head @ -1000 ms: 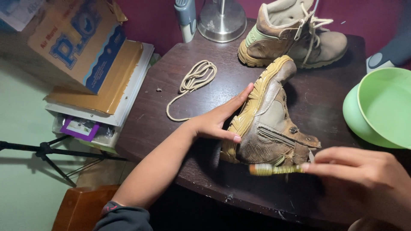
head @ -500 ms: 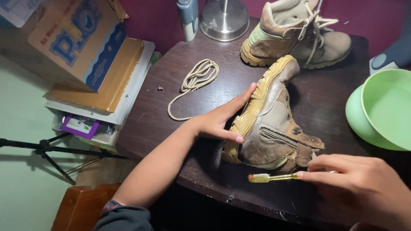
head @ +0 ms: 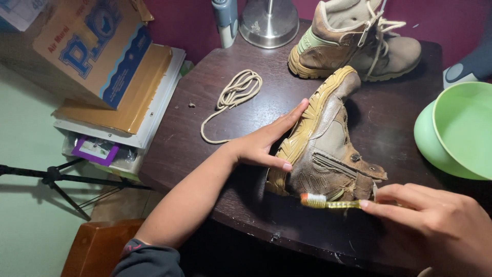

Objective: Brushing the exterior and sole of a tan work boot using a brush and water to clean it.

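**Brush at the side of a worn boot**

A scuffed tan boot (head: 328,154) lies tipped on its side near the front edge of the dark wooden surface (head: 389,123), its yellow sole turned toward the left. The left hand (head: 266,143) lies flat and open against that sole, fingers stretched along the tread and thumb underneath, steadying the boot rather than gripping it. The right hand (head: 435,225) comes in from the lower right, its fingers pinched closed around the yellow handle of a small toothbrush (head: 328,202). The brush head, white bristles with an orange tip, sits right against the lower side of the boot near its opening.

Behind the lying boot, a second boot (head: 353,41) stands upright with its laces in. A loose coil of beige lace (head: 233,97) lies on the surface to the left, apart from both boots. A green bowl (head: 461,133) sits at the right edge. At the back stand a round metal base (head: 269,23) and a grey bottle (head: 225,18). To the left, off the surface, a cardboard box (head: 87,46) rests on a stack of flat boxes (head: 128,102).
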